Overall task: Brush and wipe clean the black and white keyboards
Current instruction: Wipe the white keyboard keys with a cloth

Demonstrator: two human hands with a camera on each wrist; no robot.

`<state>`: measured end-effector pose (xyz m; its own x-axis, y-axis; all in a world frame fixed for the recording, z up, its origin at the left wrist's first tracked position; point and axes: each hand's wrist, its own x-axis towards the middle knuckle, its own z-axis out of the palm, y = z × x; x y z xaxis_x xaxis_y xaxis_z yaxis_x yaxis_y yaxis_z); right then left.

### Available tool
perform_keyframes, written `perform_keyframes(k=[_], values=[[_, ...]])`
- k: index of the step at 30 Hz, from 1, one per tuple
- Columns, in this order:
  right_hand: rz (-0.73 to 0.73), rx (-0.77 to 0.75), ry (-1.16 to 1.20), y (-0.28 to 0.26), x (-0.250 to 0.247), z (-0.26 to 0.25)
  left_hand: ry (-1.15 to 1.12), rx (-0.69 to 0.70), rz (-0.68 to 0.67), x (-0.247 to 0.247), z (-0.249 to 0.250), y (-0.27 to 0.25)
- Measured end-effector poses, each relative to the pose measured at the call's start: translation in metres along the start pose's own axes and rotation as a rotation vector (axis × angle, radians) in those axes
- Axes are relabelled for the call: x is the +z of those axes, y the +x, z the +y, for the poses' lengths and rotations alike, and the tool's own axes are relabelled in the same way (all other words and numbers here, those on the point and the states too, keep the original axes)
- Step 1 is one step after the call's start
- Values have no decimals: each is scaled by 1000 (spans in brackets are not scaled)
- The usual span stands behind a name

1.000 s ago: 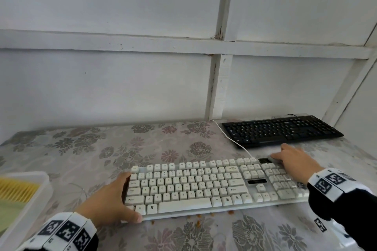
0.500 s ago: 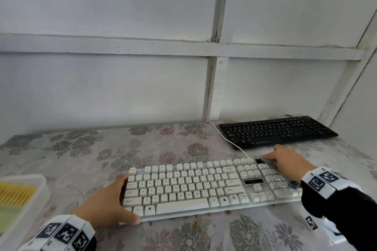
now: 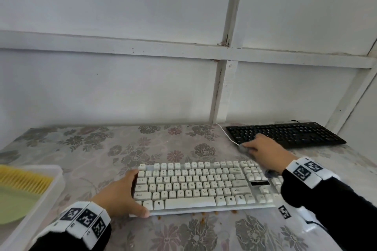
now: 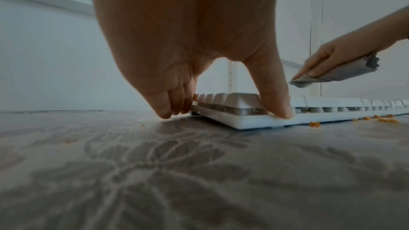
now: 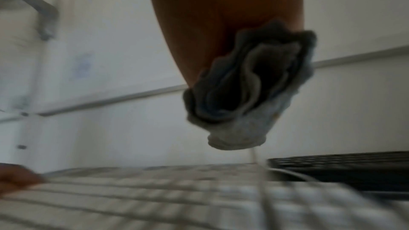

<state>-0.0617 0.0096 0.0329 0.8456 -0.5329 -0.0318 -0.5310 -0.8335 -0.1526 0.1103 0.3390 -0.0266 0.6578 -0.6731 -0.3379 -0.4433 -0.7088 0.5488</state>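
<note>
The white keyboard (image 3: pixel 195 185) lies on the floral tablecloth near me. My left hand (image 3: pixel 127 193) grips its left end: the thumb (image 4: pixel 276 104) presses on the front edge and the fingers curl round the far left side. My right hand (image 3: pixel 263 153) holds a folded grey cloth (image 3: pixel 243 149) under its fingers. In the left wrist view this cloth (image 4: pixel 336 74) hangs in the air above the white keyboard's far right part. The black keyboard (image 3: pixel 289 133) sits at the back right against the wall, just beyond the right hand. The right wrist view is blurred.
A white tray (image 3: pixel 55 185) at the left edge holds a yellow-bristled brush (image 3: pixel 22 179) and something pale green (image 3: pixel 14 204). Orange crumbs (image 3: pixel 204 215) lie along the white keyboard's front edge. Its white cable (image 3: pixel 226 134) runs back to the wall.
My right hand with the cloth has left the white keyboard's number pad and moved up and away toward the black keyboard. The left hand keeps its grip.
</note>
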Motion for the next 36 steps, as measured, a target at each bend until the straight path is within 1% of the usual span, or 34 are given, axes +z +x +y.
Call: perform_keyframes(k=[4,7,9,12,16,21,28,30,34,36], values=[[-114,-253,150,-8,16,-98,26,-12,1,0,3,-4],[-167,-389,167,-10,39,-161,25,-3,6,0,5,-4],[-174,-457,144,-11,49,-196,10,12,15,-1,4,-3],[-145,-505,-8,-12,58,-226,-6,20,19,-1,3,-2],[-91,-514,-124,-18,64,-228,7,13,32,1,1,1],[-95,-526,-17,-14,58,-195,-34,32,21,0,2,0],[-68,-479,34,-14,62,-145,-12,25,11,0,3,-3],[-91,-440,31,-14,58,-139,-21,23,8,0,2,-3],[-141,-275,0,-8,47,-135,-40,31,1,0,2,-1],[-143,-267,16,-4,45,-146,-50,30,-1,0,-1,0]])
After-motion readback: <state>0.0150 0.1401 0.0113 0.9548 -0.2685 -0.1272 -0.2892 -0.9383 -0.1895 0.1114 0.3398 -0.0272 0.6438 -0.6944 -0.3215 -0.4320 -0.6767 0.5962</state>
